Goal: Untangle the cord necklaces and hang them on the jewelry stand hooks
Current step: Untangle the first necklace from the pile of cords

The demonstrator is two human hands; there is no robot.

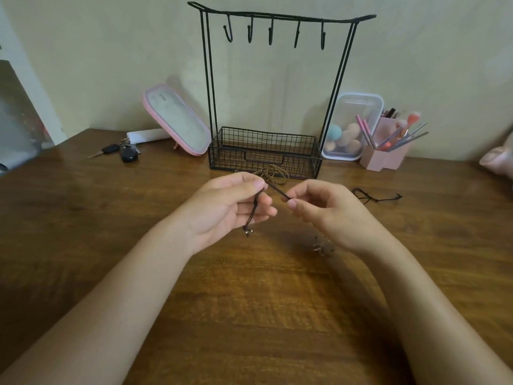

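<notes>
- Nearest the lens: left forearm (116, 295) and right forearm (433, 301), reaching in over the wooden table (249, 329) toward its centre.
- Left hand (230, 209): palm up, thumb and forefinger pinching the dark brown cord (276, 191).
- Right hand (327, 215): fingertips pinching the same cord just beside the left pinch, with a short taut span between the two.
- Cord relative to the grips: one tail drops from the left pinch across the palm to a small beaded end (248, 232). Past the left fingertips it seems to run back into the tan cord heap (273, 173) in front of the stand's basket. I cannot tell whether it is knotted in there.
- Black cord (374, 198): flat on the table, well apart, right of the right hand.
- Jewelry stand (277, 17): all five hooks (270, 34) are bare, so nothing is hung yet.
- Step in hand, my judgement: working the brown cord free.
- To do it well: keep the pinches close and feed slack toward any knot rather than tugging. Lead the beaded tail back through the loops, and lift clear of the tan heap before going to a hook.
</notes>
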